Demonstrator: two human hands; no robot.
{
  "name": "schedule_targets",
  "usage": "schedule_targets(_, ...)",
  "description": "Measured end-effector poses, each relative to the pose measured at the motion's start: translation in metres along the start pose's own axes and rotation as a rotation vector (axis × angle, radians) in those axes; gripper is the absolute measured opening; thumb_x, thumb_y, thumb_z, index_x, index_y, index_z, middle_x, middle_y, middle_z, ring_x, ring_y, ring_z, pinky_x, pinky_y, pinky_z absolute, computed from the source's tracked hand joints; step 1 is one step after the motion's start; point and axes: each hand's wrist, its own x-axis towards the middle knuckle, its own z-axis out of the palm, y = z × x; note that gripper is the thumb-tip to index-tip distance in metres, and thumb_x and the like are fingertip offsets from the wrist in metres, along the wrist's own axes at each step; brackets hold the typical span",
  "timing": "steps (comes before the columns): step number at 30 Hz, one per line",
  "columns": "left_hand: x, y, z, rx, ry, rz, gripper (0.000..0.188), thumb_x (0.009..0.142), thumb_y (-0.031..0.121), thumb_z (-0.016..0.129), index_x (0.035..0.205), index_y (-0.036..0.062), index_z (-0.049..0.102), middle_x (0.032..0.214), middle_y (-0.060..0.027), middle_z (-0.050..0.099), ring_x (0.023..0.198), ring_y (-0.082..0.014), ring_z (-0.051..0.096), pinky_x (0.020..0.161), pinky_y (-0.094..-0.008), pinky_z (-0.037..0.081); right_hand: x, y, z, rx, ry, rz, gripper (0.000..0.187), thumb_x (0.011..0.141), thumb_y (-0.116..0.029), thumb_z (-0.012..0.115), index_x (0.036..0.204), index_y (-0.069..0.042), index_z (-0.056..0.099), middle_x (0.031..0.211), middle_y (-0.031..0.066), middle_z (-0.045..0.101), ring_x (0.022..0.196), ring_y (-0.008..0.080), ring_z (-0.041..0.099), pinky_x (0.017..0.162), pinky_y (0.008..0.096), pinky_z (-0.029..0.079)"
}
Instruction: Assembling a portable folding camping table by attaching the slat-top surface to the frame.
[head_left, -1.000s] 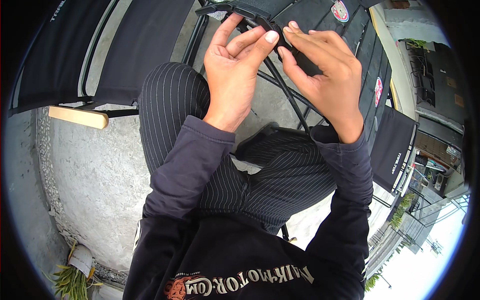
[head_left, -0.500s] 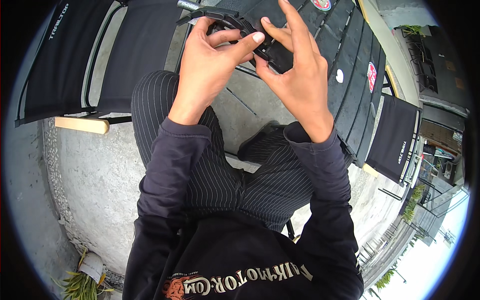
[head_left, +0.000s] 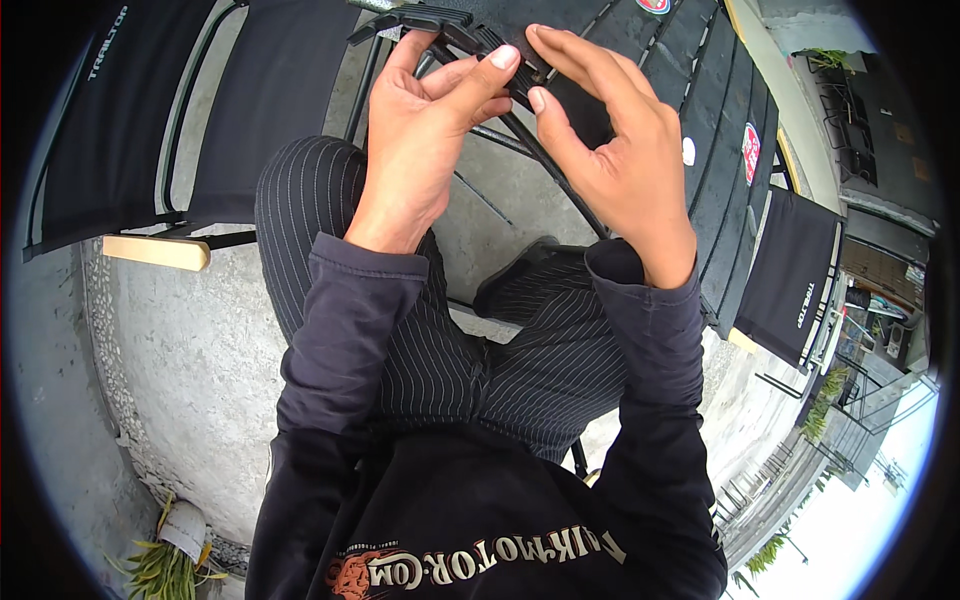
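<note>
By the slatted table (head_left: 722, 190), the left hand (head_left: 420, 130) grips a black jointed object (head_left: 440, 16) between thumb and fingers; nearer the table, the right hand (head_left: 628, 140) curves, thumb and fingertips parted, contact unclear

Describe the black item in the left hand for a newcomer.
Find the dark slatted table, upper right. At its left, near the top edge, the left hand holds the black item. Its ridged, angled pieces set it apart from the flatter table.

Looks like a black segmented band (head_left: 460, 35) with ribbed links; sits just before twelve o'clock, arches midway, slopes toward eight at one end and four at the other.
</note>
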Motion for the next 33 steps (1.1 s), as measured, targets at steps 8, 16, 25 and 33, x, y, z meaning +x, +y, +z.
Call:
schedule_targets(8,-0.013,0.003,0.002,-0.183,-0.047,-0.088,0.061,0.085,0.010,0.073,0.134,-0.0090,0.043,0.106,-0.0149,0.068,0.098,-0.0139,0.064,0.091,-0.0276,0.049,0.014,-0.005,-0.007,-0.089,0.005,0.003,0.021,0.081,-0.008,0.072,0.102,-0.006,0.074,0.110,0.0108,0.070,0.100,0.0223,0.068,0.088,0.0303,0.051)
schedule_targets(16,-0.016,-0.004,0.004,-0.037,0.062,-0.021,0.050,0.085,0.013,0.074,0.125,-0.0093,0.055,0.103,-0.0150,0.069,0.086,-0.0151,0.068,0.080,-0.0245,0.056,0.008,0.012,0.002,-0.075,0.123,-0.121,0.017,0.074,-0.005,0.075,0.091,-0.002,0.075,0.095,0.0120,0.073,0.095,0.0238,0.070,0.084,0.0322,0.054)
schedule_targets(25,-0.016,-0.006,0.004,-0.024,0.083,-0.024,0.058,0.086,0.016,0.074,0.132,-0.0084,0.049,0.093,-0.0144,0.071,0.081,-0.0136,0.068,0.076,-0.0254,0.057,0.009,0.007,0.004,-0.076,0.105,-0.111,0.018,0.074,-0.002,0.074,0.091,-0.001,0.074,0.095,0.0125,0.073,0.095,0.0242,0.069,0.083,0.0315,0.054)
schedule_targets(33,-0.018,-0.006,0.006,0.077,0.030,0.017,0.062,0.085,0.011,0.073,0.136,-0.0087,0.042,0.091,-0.0145,0.071,0.082,-0.0166,0.069,0.076,-0.0260,0.056,0.008,0.009,0.002,-0.090,0.094,-0.119,0.017,0.074,-0.001,0.073,0.091,0.000,0.074,0.095,0.0126,0.073,0.095,0.0239,0.069,0.083,0.0313,0.054)
